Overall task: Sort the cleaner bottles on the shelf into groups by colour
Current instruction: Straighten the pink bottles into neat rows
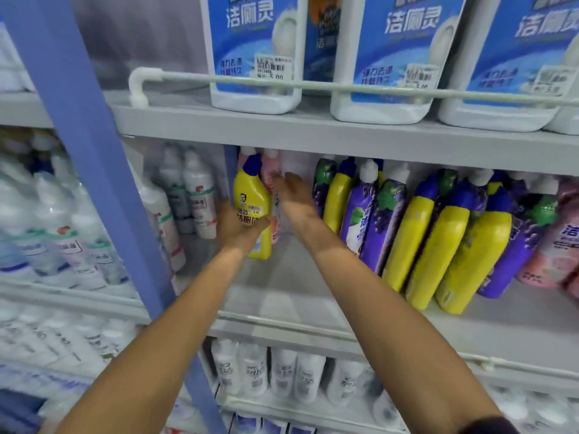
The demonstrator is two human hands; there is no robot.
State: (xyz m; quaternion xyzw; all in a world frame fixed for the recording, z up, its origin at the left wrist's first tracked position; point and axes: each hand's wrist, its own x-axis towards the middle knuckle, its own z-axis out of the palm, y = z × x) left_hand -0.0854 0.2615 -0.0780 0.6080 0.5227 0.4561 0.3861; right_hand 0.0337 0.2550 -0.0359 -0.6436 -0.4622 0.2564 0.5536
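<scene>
Bright, even light — edges blurred.

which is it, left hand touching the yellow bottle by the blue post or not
Touching. The head view shows the left hand curled round the yellow bottle, its thumb lying across the front label.

Head cam, fwd & slightly down, close to shelf (pixel 282 296) (wide-angle).

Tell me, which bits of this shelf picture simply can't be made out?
All in the head view:
- The pink bottles: mostly hidden by the yellow bottle and the right hand.
- The left hand: its fingers are behind the yellow bottle.
- The big white bottles on the top shelf: tops cut off by the upper edge.
- The small white bottles at left: labels blurred.
</scene>
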